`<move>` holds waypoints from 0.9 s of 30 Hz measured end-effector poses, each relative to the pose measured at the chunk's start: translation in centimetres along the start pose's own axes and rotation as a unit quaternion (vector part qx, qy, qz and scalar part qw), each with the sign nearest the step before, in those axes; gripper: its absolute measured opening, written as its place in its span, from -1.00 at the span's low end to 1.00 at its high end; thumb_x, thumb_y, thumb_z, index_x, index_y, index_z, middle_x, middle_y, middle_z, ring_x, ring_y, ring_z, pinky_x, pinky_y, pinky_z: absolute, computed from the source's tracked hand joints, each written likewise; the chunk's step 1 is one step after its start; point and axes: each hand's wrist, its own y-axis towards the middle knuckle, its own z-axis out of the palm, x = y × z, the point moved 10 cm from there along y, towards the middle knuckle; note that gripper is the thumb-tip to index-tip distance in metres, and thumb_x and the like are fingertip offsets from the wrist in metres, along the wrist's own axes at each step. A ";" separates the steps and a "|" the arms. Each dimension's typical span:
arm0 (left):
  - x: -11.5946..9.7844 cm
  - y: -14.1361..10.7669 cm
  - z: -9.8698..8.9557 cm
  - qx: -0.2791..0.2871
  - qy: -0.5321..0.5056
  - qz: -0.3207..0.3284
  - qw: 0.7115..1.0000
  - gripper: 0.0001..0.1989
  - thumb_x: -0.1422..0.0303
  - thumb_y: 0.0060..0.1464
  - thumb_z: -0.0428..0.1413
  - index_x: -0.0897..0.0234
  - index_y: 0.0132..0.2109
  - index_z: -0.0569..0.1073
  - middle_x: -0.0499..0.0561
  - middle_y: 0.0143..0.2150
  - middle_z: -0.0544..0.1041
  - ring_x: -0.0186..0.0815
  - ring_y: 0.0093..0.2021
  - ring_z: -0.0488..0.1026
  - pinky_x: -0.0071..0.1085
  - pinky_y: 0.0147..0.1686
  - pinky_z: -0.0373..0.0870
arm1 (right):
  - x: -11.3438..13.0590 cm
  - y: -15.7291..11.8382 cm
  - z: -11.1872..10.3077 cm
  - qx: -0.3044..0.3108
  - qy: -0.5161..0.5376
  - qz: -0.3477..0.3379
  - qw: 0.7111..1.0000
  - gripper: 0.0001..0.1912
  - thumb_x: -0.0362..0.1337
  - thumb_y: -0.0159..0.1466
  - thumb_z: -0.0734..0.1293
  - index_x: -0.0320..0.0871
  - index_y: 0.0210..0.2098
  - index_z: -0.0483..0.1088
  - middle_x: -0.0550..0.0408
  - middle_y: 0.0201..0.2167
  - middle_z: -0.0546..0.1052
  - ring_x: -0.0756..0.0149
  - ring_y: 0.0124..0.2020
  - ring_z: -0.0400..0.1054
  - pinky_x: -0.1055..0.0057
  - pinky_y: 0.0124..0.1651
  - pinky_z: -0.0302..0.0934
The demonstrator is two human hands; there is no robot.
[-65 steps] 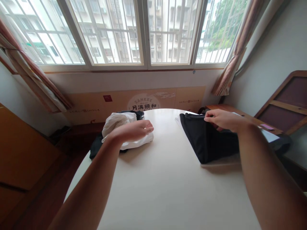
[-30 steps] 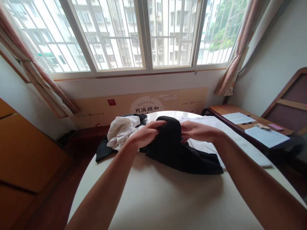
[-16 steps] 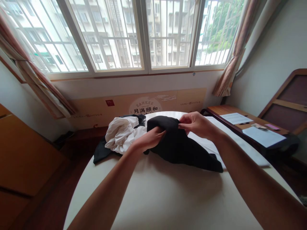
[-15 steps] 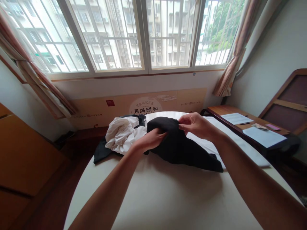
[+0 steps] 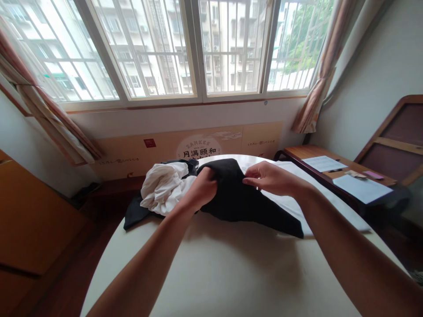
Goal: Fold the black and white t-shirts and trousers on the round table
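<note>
A black cloth garment (image 5: 238, 202) is apparently being rearranged: the right hand (image 5: 272, 178) pinches its edge, the left hand (image 5: 204, 190), fingers hidden, has unclear grip, and even tension seems needed next.

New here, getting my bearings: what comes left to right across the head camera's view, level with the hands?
Orange-brown wooden cabinet, crumpled white cloth, left hand, bunched black cloth, right hand, small rectangular pink slip.

daylight comes through barred windows (image 5: 196, 48) between tied-back curtains (image 5: 308, 110) above a pale wall (image 5: 158, 119).
</note>
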 end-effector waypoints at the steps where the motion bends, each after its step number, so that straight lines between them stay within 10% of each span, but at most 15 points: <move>1: -0.3 0.1 -0.2 0.001 0.011 0.010 1.000 -0.67 0.19 -0.03 0.22 0.33 -0.18 0.64 0.03 -0.29 0.66 -0.07 -0.12 0.57 -0.23 -0.02 0.54 | 0.1 -0.2 -0.1 0.005 0.002 0.002 1.000 -0.60 -0.07 0.34 0.37 -0.12 -0.55 0.33 0.19 -0.61 0.40 0.35 -0.53 0.27 0.39 -0.47 0.05; 9: -0.5 0.1 -6.1 -0.099 -0.030 -0.061 0.993 -0.57 0.02 0.15 0.17 0.25 -0.47 0.35 -0.13 -0.59 0.29 -0.43 -0.60 0.20 -0.52 -0.62 0.14 | 1.2 -2.5 -8.1 -0.277 -0.012 -0.001 0.961 -0.70 0.00 0.42 0.33 -0.09 -0.28 0.45 0.12 -0.45 0.49 0.24 -0.42 0.41 0.33 -0.34 0.27; 14: -6.0 -1.6 -10.8 -0.190 0.036 0.013 0.981 -0.45 -0.05 0.24 0.12 0.20 -0.53 0.20 -0.16 -0.64 0.12 -0.47 -0.64 0.04 -0.50 -0.64 -0.02 | 3.8 -6.5 -12.7 -0.487 -0.056 -0.031 0.871 -0.60 0.11 0.46 0.25 -0.03 -0.35 0.36 0.12 -0.49 0.36 0.23 -0.44 0.28 0.29 -0.36 0.20; 20: -7.2 -3.1 -16.3 -0.337 0.283 0.020 0.898 -0.47 0.00 0.28 0.08 0.19 -0.54 0.21 -0.14 -0.61 0.14 -0.39 -0.56 0.14 -0.42 -0.50 0.12 | 2.2 -3.9 -9.7 -0.399 0.111 0.000 0.910 -0.55 0.18 0.37 0.36 -0.05 -0.39 0.37 0.19 -0.57 0.29 0.34 -0.56 0.14 0.36 -0.50 0.02; 23: -3.5 -1.4 -15.4 -0.228 0.358 -0.045 0.904 -0.57 -0.08 0.18 0.14 0.24 -0.31 0.48 0.00 -0.40 0.49 -0.21 -0.35 0.46 -0.34 -0.31 0.38 | 1.3 -2.0 -6.9 -0.335 0.186 0.006 0.924 -0.57 0.16 0.27 0.47 -0.08 -0.30 0.44 0.18 -0.51 0.40 0.36 -0.52 0.19 0.39 -0.48 0.06; 27: -1.1 -0.6 -7.0 0.075 0.358 0.022 0.930 -0.19 -0.11 -0.07 0.33 0.13 0.26 0.42 0.13 0.27 0.47 -0.01 0.19 0.46 -0.25 0.10 0.42 | 3.2 -0.2 -2.8 -0.179 0.253 -0.018 0.950 -0.60 0.07 0.23 0.53 -0.10 -0.15 0.53 0.14 -0.39 0.54 0.33 -0.40 0.35 0.40 -0.39 0.20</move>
